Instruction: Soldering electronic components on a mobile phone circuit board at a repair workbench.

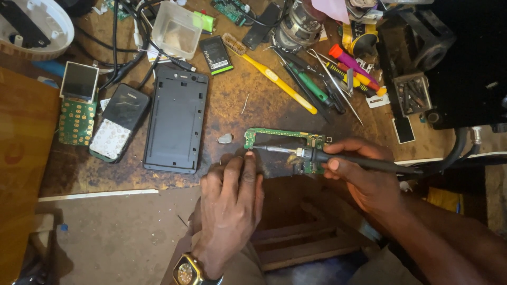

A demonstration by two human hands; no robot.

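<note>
**Soldering iron on a green circuit board**

Head view: your right hand [364, 174] is closed around the black handle of a soldering iron [348, 160], thumb and fingers wrapped on the grip, with its metal tip pointing left across a green circuit board [280, 134]. The board lies flat on the worn brown surface [232, 113], near its front edge, and the tip rests on or just above the board's left half; you cannot tell which. The iron's dark cable runs off to the right.

Your left hand [232, 203] grasps nothing: it lies palm down with fingers extended, the fingertips [249, 157] pressed at the board's lower left corner. A gold wristwatch [186, 272] sits on that wrist.

Just left of the board lie a small grey scrap [225, 138] and a black phone back cover [177, 119], inner side up. Further left are a dark keypad phone [117, 122] and a green keypad board with a small screen [77, 103]. Behind the board, a yellow toothbrush [274, 74] lies slantwise, beside a black battery [215, 55] and a clear plastic tub [177, 29]. To the right, well apart from the hands, screwdrivers and tweezers [338, 76] lie in a loose heap.
</note>
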